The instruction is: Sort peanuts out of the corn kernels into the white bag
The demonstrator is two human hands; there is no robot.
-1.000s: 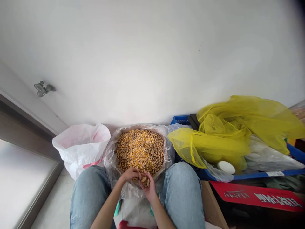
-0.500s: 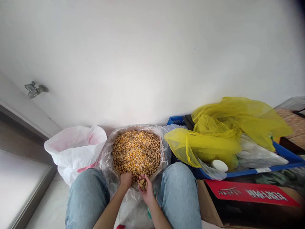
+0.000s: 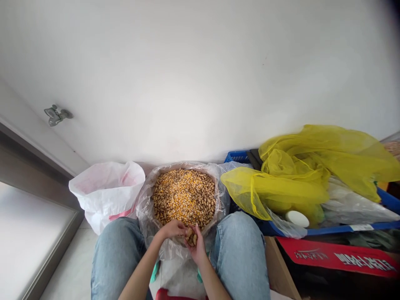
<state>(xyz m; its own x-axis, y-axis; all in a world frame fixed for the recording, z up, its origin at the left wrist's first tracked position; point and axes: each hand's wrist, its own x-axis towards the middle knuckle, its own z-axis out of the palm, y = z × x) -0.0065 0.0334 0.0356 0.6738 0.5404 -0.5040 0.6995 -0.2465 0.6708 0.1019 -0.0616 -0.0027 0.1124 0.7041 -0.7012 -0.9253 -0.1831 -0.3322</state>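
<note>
Golden corn kernels (image 3: 181, 196) fill a plastic-lined bowl (image 3: 216, 196); over its near rim, fingers of the right hand (image 3: 196, 246) curl around peanuts (image 3: 191, 236), the left hand (image 3: 171, 228) touching them, grip unclear.

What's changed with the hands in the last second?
The left hand has moved up and rightward from the front edge of the corn, over to the right hand, which still cups peanuts. Nothing appears let go. The corn, white bag and yellow plastic stayed put; only the view shifted slightly.
</note>
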